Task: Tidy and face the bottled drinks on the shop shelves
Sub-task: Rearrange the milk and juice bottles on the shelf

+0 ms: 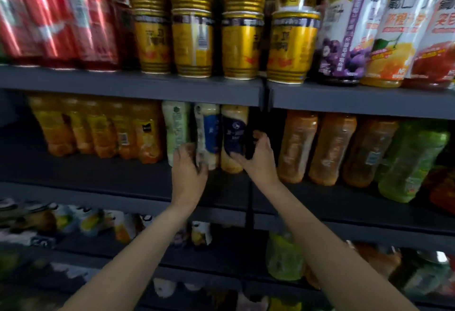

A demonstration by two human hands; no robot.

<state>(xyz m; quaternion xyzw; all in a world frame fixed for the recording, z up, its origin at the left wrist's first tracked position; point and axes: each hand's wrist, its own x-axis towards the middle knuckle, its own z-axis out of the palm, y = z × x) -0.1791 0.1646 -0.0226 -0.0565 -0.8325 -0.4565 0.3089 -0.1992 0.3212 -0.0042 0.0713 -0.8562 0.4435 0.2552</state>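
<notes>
Reaching into the middle shelf [128, 177] with both hands. Gripping the blue-label bottle [209, 135] low down with the left hand [189, 170], fingers curled round its base. Holding the navy-label bottle [234, 138] with the right hand [258, 158], thumb across the front, fingers wrapped round the far side. Standing just beside them, touching or nearly so, a pale green-label bottle [176, 131] to the left.

Judging progress as partway. Already looking ordered: red cans [56, 27] and gold cans [192, 42] on the top shelf, standing in rows near the edge, though some gold labels seem turned sideways. Sitting tight together left of the hands, orange bottles [98, 133], set back from the edge, labels facing unevenly. Leaning right of the hands, amber bottles [330, 148] and a green bottle [413, 160], tilted rather than upright, probably still needing straightening. Lying jumbled on the lower shelves, more bottles [285, 256], too blurred to make out, apparently untouched.

Probably turning or pulling forward the two gripped bottles now; leaving most of the middle and lower shelves still to face.
</notes>
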